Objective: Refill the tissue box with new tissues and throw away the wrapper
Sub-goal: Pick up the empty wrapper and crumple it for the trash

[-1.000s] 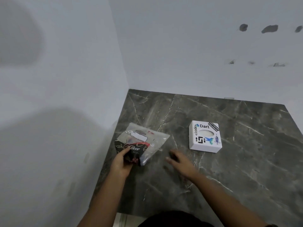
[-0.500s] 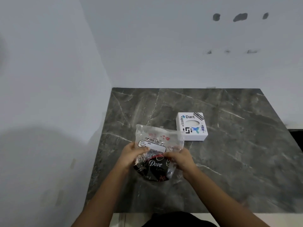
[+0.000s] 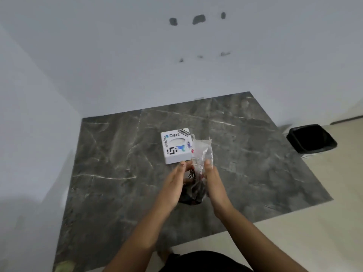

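Observation:
A white square tissue box (image 3: pixel 175 147) with stickers and an oval top opening sits on the dark marble table (image 3: pixel 117 163). Just in front and to its right I hold a clear plastic tissue wrapper (image 3: pixel 201 154) with a black printed lower part, standing on edge above the table. My left hand (image 3: pixel 174 185) presses its left side and my right hand (image 3: pixel 213 183) presses its right side, palms facing each other. The wrapper's upper clear end sticks up past my fingertips and overlaps the box's right edge.
A black waste bin (image 3: pixel 312 140) stands on the light floor beyond the table's right edge. White walls close the left and far sides of the table. My dark clothing shows at the bottom of the view.
Both hands have lifted the wrapper and turned it on edge, carrying it to the right beside the tissue box. The view has swung right, bringing the black bin into sight.

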